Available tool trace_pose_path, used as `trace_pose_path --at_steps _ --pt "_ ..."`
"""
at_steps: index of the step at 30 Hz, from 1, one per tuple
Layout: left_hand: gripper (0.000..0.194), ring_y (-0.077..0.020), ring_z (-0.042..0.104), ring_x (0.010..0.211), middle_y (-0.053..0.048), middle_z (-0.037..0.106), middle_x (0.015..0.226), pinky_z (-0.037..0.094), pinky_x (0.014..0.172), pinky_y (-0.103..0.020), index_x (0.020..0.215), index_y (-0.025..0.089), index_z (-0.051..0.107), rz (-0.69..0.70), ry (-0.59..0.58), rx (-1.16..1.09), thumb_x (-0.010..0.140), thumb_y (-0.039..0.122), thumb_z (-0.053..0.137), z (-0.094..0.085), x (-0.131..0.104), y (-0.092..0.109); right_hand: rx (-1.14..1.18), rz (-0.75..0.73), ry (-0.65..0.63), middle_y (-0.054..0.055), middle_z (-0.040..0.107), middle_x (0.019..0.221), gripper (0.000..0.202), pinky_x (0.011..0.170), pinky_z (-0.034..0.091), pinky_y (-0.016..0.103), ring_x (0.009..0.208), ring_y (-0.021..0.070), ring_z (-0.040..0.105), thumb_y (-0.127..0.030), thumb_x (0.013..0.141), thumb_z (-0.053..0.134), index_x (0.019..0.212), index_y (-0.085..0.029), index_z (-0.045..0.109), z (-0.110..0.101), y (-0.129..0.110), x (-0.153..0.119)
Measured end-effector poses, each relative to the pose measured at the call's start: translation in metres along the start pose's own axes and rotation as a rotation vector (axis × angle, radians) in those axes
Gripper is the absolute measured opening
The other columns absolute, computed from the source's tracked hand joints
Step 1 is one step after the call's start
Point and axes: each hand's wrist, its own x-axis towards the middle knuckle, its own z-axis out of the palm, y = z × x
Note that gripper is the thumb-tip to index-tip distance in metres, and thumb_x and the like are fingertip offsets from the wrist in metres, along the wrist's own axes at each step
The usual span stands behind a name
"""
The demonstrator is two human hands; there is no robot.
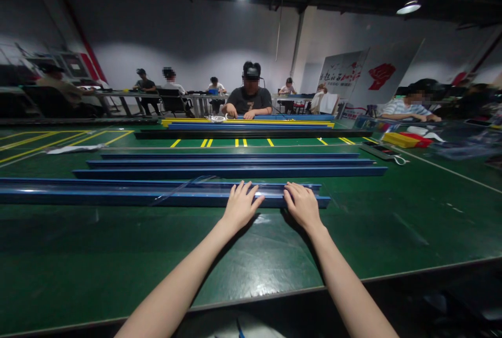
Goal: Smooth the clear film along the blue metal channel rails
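Left hand (pixel 240 203): you are resting flat, fingers spread, on the nearest blue rail (pixel 117 193), gripping nothing
Right hand (pixel 301 203): lying open on the same rail
Tabletop (pixel 392 223): carrying 3 more blue rails (pixel 231 162)

Three more blue rails (pixel 231 162) lie mid-frame; beyond, a seated person (pixel 249 98) works at yellow strips (pixel 251 122); a red-and-yellow tray (pixel 406 139) sits at right.

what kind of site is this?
Probably a factory assembly hall. Long blue rails lie on a green bench under both hands (left hand, right hand), other workers sit at similar benches, and yellow floor lines run between.
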Motion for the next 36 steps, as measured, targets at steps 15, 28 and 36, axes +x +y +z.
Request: trace_pose_path --at_steps 15,28,36 --pt "0.045 -0.0318 0.040 0.118 -0.013 0.049 0.126 0.026 0.096 -0.058 0.117 0.019 0.053 -0.176 0.019 0.113 0.087 0.046 0.033 -0.008 -0.001 -0.001 -0.217 0.314 0.099 0.012 0.065 0.101 0.035 0.091 0.027 0.040 0.102 0.0244 0.053 -0.030 0.086 0.033 0.090 -0.013 0.064 0.001 0.024 -0.001" --pt "0.042 -0.0205 0.041 0.119 -0.010 0.049 0.126 0.030 0.101 -0.040 0.119 0.017 0.051 -0.032 -0.021 -0.001 0.089 0.040 0.031 -0.005 0.001 -0.001 -0.055 0.130 0.005 0.008 0.064 0.105 0.036 0.085 0.030 0.031 0.103 0.0173 0.054 -0.028 0.090 0.029 0.098 -0.016 0.062 -0.001 -0.001 0.001" --pt "0.041 -0.0267 0.039 0.120 -0.009 0.049 0.127 0.027 0.099 -0.054 0.117 0.021 0.052 -0.104 0.005 0.085 0.088 0.042 0.033 -0.005 -0.001 -0.002 -0.152 0.281 0.056 0.009 0.066 0.096 0.034 0.084 0.030 0.031 0.094 0.0181 0.057 -0.029 0.088 0.031 0.091 -0.014 0.062 -0.001 0.013 0.000"
